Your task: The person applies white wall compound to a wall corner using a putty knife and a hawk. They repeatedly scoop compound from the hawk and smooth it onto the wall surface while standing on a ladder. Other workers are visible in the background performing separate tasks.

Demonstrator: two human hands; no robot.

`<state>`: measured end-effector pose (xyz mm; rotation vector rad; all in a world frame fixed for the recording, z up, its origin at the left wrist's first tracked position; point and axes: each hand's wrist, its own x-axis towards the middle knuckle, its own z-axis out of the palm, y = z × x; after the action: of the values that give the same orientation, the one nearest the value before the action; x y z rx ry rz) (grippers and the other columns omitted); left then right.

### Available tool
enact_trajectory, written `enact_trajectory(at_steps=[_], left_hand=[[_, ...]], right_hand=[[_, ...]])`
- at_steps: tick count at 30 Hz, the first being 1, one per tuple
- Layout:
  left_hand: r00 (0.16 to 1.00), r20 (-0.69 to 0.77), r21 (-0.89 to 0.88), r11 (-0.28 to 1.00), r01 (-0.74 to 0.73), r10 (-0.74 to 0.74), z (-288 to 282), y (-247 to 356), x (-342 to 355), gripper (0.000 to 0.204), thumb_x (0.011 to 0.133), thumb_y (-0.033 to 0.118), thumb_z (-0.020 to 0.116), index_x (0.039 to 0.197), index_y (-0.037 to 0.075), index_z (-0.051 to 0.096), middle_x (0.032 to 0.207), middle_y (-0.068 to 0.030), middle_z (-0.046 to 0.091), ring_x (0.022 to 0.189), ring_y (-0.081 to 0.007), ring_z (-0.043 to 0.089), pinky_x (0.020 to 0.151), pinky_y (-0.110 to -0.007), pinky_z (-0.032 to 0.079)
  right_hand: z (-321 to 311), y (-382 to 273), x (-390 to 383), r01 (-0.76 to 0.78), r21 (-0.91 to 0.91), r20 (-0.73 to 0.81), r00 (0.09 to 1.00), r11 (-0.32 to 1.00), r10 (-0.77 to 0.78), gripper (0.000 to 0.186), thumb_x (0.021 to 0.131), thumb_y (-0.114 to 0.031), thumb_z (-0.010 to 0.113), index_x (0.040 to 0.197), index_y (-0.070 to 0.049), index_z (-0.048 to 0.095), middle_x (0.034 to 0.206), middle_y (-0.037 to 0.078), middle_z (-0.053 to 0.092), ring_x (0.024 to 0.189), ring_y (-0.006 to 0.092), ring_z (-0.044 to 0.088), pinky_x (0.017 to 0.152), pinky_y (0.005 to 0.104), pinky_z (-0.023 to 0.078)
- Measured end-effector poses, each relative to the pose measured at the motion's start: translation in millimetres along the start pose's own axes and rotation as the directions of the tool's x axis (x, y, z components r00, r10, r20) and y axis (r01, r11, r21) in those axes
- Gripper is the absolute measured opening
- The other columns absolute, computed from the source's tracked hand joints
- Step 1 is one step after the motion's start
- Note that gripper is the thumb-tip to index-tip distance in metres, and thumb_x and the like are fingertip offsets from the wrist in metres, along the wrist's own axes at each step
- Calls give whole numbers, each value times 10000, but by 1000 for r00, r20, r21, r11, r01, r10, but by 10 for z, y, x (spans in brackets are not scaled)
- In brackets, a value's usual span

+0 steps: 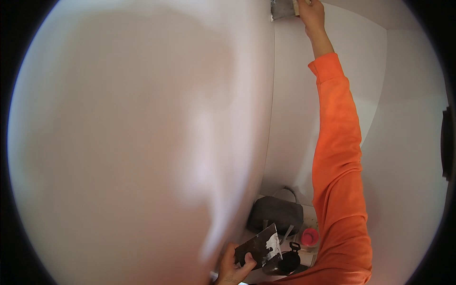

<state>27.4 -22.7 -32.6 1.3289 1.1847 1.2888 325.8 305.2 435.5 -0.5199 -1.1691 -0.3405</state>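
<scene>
My right hand is raised high at the top of the view, gripping a metal scraper against the white wall, my orange-sleeved arm stretched upward. Low in the view, my left hand holds a dark flat plate with white paste on its right end, my thumb lying on top of it. A large pale surface fills the left half very close up and blurred.
Below, a gray handled bag, a pink round container and a black bottle rest on a light surface behind the plate. White walls meet in corners at the right, and a dark object shows at the right rim.
</scene>
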Motion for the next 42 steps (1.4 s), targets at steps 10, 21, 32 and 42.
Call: enact_trajectory(at_steps=[10, 21, 32, 42], left_hand=[[1000, -8, 42, 999, -22, 22, 0, -31, -1, 263, 853, 95, 678, 1011, 34, 478, 882, -62, 607, 798, -119, 588, 704, -290, 502], [999, 30, -5, 1000, -13, 13, -26, -65, -7, 254, 853, 97, 682, 1015, 30, 498, 880, -53, 607, 816, -111, 586, 710, -277, 507], [996, 51, 11, 997, -79, 78, -26, -67, 44, 272, 844, 101, 687, 1021, 25, 495, 878, -56, 609, 809, -109, 576, 701, -276, 495], [996, 81, 21, 999, -40, 38, 7, 96, 34, 309, 842, 147, 713, 1013, 0, 502, 874, -90, 613, 791, -141, 618, 662, -291, 531]], right_hand=[[-18, -29, -26, 2, 50, -13, 1000, 999, -1, 396, 925, -166, 573, 1230, 87, 591, 1070, 196, 693, 943, 256, 667, 796, 344, 520], [4, -116, -51, -51, 36, 13, 999, 998, 50, 375, 916, -167, 569, 1191, 84, 616, 1010, 174, 699, 885, 239, 669, 750, 341, 522], [-31, -181, -45, -122, 110, 73, 991, 986, 114, 344, 922, -150, 558, 1163, 84, 629, 961, 157, 700, 797, 217, 672, 668, 332, 533], [-391, -434, -216, -201, 208, 60, 979, 957, 193, 335, 918, -141, 570, 1164, 84, 599, 968, 160, 688, 811, 229, 659, 684, 354, 529]])
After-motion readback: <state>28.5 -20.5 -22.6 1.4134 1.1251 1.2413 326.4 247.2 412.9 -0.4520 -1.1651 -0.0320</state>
